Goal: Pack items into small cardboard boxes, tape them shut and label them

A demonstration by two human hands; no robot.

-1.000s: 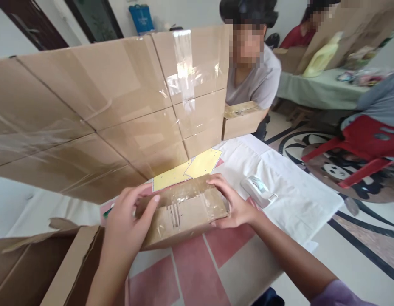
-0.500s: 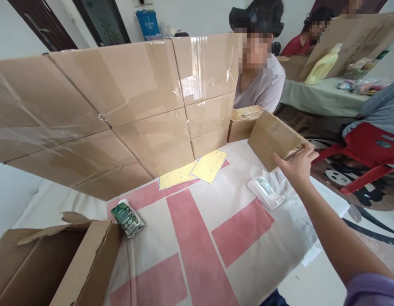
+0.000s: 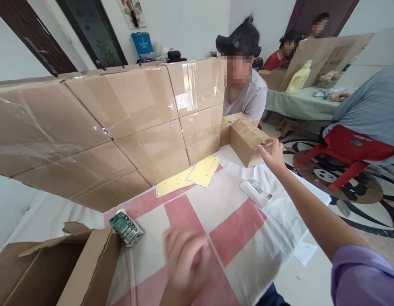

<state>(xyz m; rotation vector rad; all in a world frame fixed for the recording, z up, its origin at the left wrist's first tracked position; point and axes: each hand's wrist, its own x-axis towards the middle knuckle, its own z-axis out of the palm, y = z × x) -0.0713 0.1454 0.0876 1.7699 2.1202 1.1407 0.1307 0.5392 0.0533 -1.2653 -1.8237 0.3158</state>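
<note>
My right hand [image 3: 272, 155] grips the near top edge of a small cardboard box [image 3: 244, 146], thumb on the side and fingers over the top. The box sits at the table's far right, close to another cardboard box [image 3: 225, 135] behind it. My left hand [image 3: 187, 259] is above the near middle of the table, its fingers curled but smeared by motion. I cannot make out whether anything is in it. Just in front of the right forearm lies a white tape dispenser [image 3: 257, 193]. Two yellow dotted paper sheets [image 3: 204, 171] overlap beside the cardboard wall.
A tall taped cardboard panel [image 3: 146, 127] stands along the table's far side. An open carton [image 3: 85, 263] is at the near left, with a green drink carton [image 3: 126, 227] beside it. Across the table sits a person [image 3: 248, 91]. A red chair [image 3: 356, 148] is at the right.
My left hand has come into view over the table. The small box in my right hand has turned and shifted toward the box behind it. The view has tilted up slightly.
</note>
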